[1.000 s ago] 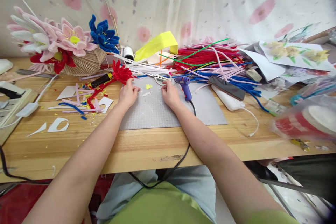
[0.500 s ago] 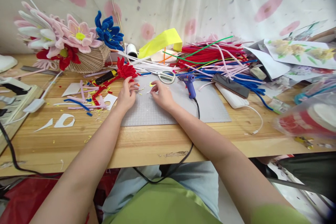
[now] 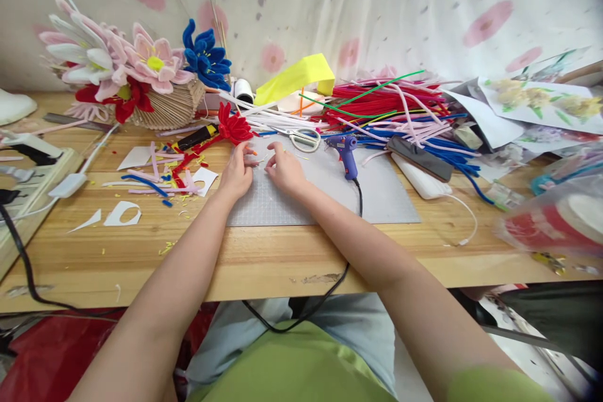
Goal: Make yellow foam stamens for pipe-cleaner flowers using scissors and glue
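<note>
Over the left half of the grey cutting mat (image 3: pixel 325 207), both my hands are close together. My left hand (image 3: pixel 238 171) has its fingers curled and pinched, with a small orange tip beside them. My right hand (image 3: pixel 286 169) is bent, its thumb and fingertips drawn together. Thin pale strands and tiny yellow bits show between the hands, too small to make out, and what each hand pinches is hidden. Just behind my left hand lies a red pipe-cleaner flower (image 3: pixel 232 124). White-handled scissors (image 3: pixel 305 139) rest beyond my right hand.
A purple glue gun (image 3: pixel 346 154) lies right on the mat, its cord running off the front edge. Pipe cleaners (image 3: pixel 377 100) pile up behind, near a phone (image 3: pixel 419 158). Fluffy flowers (image 3: pixel 153 63) stand at back left. Cut paper (image 3: pixel 122 214) and scraps lie left; a bagged cup (image 3: pixel 551 220) sits right.
The view has turned slightly left, so everything sits a little further right. My hands stay close together; the yellow bit by my right fingertips no longer shows clearly.
</note>
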`<action>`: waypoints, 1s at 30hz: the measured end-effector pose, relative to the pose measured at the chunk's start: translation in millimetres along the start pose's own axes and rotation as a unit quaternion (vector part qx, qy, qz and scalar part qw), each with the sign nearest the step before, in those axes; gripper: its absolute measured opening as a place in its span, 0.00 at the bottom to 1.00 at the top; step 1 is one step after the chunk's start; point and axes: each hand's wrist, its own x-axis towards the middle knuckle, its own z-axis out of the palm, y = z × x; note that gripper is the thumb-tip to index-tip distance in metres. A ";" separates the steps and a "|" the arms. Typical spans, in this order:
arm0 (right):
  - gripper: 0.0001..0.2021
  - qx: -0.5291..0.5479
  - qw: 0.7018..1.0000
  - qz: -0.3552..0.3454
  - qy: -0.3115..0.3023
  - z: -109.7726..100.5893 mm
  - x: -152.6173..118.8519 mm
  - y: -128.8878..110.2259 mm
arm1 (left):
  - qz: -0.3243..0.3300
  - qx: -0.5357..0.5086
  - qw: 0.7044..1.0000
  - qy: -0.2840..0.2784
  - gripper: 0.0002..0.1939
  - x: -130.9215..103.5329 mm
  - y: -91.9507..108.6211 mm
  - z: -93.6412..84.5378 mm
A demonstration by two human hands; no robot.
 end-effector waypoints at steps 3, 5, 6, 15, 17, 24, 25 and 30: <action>0.22 0.019 0.998 0.057 0.029 -29.9 -6.1 22.9 | 0.000 -0.001 1.000 0.007 0.32 0.9 -1.6 1.1; 0.22 0.012 0.992 0.099 0.072 -44.7 -9.0 40.3 | 0.004 0.005 1.000 0.011 0.32 1.8 -2.6 2.5; 0.22 0.006 0.990 0.111 0.083 -49.1 -10.1 48.3 | 0.005 0.007 1.000 0.014 0.32 2.2 -2.7 3.2; 0.21 -0.042 0.991 0.100 0.080 -39.2 -11.7 76.2 | 0.028 0.033 0.994 0.099 0.21 -0.6 10.0 0.4; 0.20 -0.035 0.991 0.092 0.088 -39.1 -12.2 77.1 | 0.014 0.057 0.989 0.137 0.17 -1.0 12.0 -1.3; 0.18 -0.007 0.989 0.072 0.127 -43.2 -19.0 67.9 | 0.002 0.065 0.971 0.231 0.09 1.2 11.1 -2.9; 0.16 -0.003 0.988 0.064 0.139 -44.3 -20.3 65.7 | 0.001 0.059 0.970 0.236 0.09 1.2 10.9 -3.0; 0.07 -0.006 0.986 0.020 0.168 -55.2 -23.5 56.5 | -0.006 0.045 0.976 0.214 0.08 0.1 11.0 -4.6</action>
